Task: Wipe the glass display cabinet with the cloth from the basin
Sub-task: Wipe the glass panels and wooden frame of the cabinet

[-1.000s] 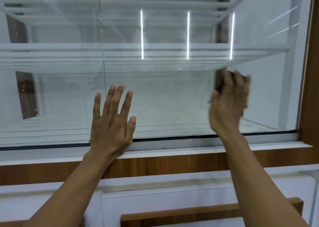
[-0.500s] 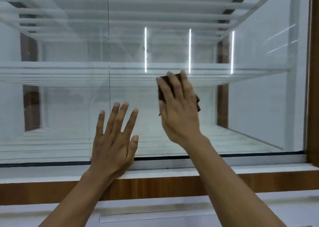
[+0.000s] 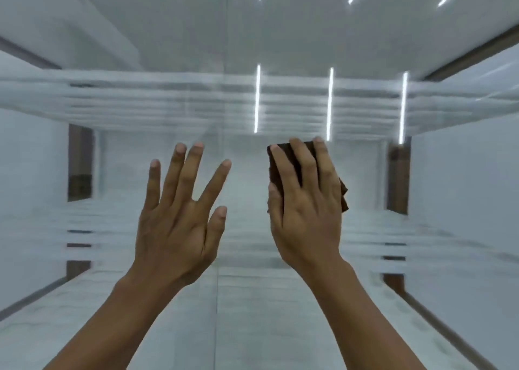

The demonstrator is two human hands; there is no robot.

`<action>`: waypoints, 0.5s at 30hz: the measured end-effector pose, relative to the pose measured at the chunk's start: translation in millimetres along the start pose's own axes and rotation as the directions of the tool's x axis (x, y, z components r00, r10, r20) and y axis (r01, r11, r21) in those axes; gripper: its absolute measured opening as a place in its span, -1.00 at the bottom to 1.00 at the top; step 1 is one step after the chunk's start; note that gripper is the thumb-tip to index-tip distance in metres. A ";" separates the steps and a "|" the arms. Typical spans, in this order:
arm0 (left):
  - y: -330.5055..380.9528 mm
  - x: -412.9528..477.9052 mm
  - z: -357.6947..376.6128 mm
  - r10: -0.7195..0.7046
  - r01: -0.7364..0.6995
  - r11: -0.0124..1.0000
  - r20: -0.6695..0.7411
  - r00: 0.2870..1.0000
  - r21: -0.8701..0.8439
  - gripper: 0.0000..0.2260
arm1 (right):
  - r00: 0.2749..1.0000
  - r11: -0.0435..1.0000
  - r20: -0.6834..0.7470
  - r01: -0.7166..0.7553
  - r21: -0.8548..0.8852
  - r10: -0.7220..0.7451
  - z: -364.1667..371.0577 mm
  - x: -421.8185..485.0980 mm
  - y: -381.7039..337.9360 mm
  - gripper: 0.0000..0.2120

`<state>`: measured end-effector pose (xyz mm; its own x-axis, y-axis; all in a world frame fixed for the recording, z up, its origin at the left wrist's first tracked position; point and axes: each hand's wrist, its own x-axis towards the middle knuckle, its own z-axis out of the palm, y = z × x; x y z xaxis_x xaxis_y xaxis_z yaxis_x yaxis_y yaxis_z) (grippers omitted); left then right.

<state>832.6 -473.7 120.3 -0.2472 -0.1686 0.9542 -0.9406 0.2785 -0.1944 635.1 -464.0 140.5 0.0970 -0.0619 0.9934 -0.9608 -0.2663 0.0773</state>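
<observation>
The glass front of the display cabinet point(image 3: 421, 201) fills the view, with white shelves behind it. My right hand point(image 3: 306, 209) presses a folded dark brown cloth point(image 3: 280, 159) flat against the glass with straight fingers; only the cloth's top edge and right corner show around the hand. My left hand point(image 3: 179, 218) lies flat on the glass to the left of it, fingers spread, holding nothing. A vertical seam point(image 3: 223, 102) between two panes runs just right of my left hand.
Brown wooden strips point(image 3: 80, 161) of the cabinet frame show at the left and the right point(image 3: 397, 178) behind the glass. Reflected light strips point(image 3: 330, 102) cross the upper glass. The picture is blurred by motion.
My right hand swept the cloth from the right side of the pane leftward to the middle. The camera has tilted up and moved closer, so the cabinet's lower wooden ledge has left the view.
</observation>
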 end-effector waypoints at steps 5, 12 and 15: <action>-45.4 77.1 -24.9 -0.006 0.005 0.999 0.053 0.999 0.035 -0.50 | 0.999 0.998 0.021 0.044 0.041 -0.045 5.3 103.1 -25.7 -0.52; -96.5 144.2 -55.3 0.090 -0.099 0.994 0.154 0.984 0.049 -0.53 | 0.973 0.944 -0.042 -0.212 0.253 0.229 12.4 211.5 -80.1 -0.57; -121.6 163.3 -70.7 0.049 -0.057 0.998 0.172 0.984 0.040 -0.50 | 0.965 0.930 -0.098 -0.202 0.307 0.242 17.9 232.7 -97.0 -0.61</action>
<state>923.1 -468.3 315.9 -0.3297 -0.3146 0.8901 -0.9334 0.2499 -0.2575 755.5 -469.7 362.6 -0.1643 -0.0303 0.9859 -0.8335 -0.5303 -0.1552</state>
